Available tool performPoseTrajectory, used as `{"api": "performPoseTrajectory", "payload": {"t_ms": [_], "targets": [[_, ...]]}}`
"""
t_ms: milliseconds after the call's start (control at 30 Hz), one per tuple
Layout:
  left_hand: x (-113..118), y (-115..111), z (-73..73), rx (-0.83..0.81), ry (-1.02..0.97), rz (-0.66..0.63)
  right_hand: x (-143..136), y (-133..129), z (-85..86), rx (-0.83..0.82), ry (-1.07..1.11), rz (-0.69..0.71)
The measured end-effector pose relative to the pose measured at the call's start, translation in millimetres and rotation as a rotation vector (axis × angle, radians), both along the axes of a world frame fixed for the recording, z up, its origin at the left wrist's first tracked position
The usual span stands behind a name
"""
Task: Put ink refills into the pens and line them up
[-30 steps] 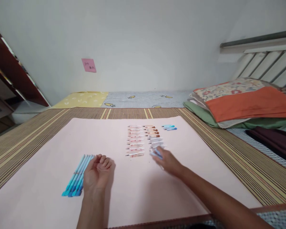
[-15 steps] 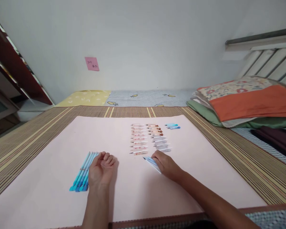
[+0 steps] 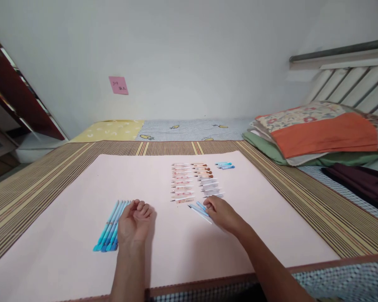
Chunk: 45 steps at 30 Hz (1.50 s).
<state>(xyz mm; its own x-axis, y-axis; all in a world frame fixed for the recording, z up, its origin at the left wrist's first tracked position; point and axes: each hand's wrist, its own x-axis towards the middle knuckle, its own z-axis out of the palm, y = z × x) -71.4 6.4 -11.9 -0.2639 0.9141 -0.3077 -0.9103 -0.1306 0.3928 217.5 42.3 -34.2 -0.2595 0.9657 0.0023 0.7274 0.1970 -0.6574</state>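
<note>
My left hand [image 3: 136, 218] rests palm up on the pink sheet [image 3: 164, 251], fingers curled with nothing in them, beside a bundle of blue pens [image 3: 108, 228]. Closed fingers of my right hand [image 3: 219, 209] are on a light blue pen [image 3: 201, 206]. Just beside it a white and blue pen [image 3: 200, 213] lies slanted on the sheet. Beyond them is a column of pinkish pens [image 3: 182, 181]. To its right, brown-tipped pens [image 3: 203, 171] lie above greyish pens [image 3: 210, 184]. A few blue pens [image 3: 226, 166] lie farther right.
A striped mat [image 3: 119, 147] lies under the sheet. Folded bedding [image 3: 321, 134] and dark cloth [image 3: 359, 184] are at the right, near a white railing [image 3: 343, 86]. A pink note [image 3: 118, 85] is on the wall.
My right hand has shifted slightly, and two separate pens now show at its fingers. The camera view has turned a little; my left hand has kept its place.
</note>
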Motion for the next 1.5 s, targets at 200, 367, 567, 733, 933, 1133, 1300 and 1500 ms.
{"api": "performPoseTrajectory", "payload": {"t_ms": [200, 367, 567, 733, 933, 1133, 1300, 1500], "targets": [[-0.3, -0.5, -0.6, -0.005, 0.027, -0.025, -5.5, -1.5, 1.4, 0.098, -0.147, -0.092], [-4.9, -0.4, -2.1, -0.024, 0.114, -0.022, -1.4, -5.4, -3.6, 0.181, -0.158, -0.127], [-1.5, 2.0, -3.0, -0.01, 0.218, -0.041, -3.9, -3.8, -7.5, 0.222, -0.15, 0.023], [6.7, 1.6, -4.0, -0.022, 0.301, -0.086, -11.3, -4.0, -8.7, 0.208, -0.218, 0.038], [15.7, 0.8, -6.2, -0.013, 0.554, -0.143, -10.8, -8.4, -2.1, 0.224, -0.143, -0.004], [36.6, -2.1, -5.1, -0.075, 0.86, -0.359, -22.3, -17.8, 10.6, 0.014, 0.373, -0.018], [45.3, -2.4, -6.7, -0.007, 0.818, -0.518, -59.3, -23.9, 3.6, -0.16, 0.697, 0.051], [40.9, -1.9, -5.4, 0.013, 0.895, -0.355, -89.4, -27.1, -8.3, -0.597, 1.326, -0.109]]}}
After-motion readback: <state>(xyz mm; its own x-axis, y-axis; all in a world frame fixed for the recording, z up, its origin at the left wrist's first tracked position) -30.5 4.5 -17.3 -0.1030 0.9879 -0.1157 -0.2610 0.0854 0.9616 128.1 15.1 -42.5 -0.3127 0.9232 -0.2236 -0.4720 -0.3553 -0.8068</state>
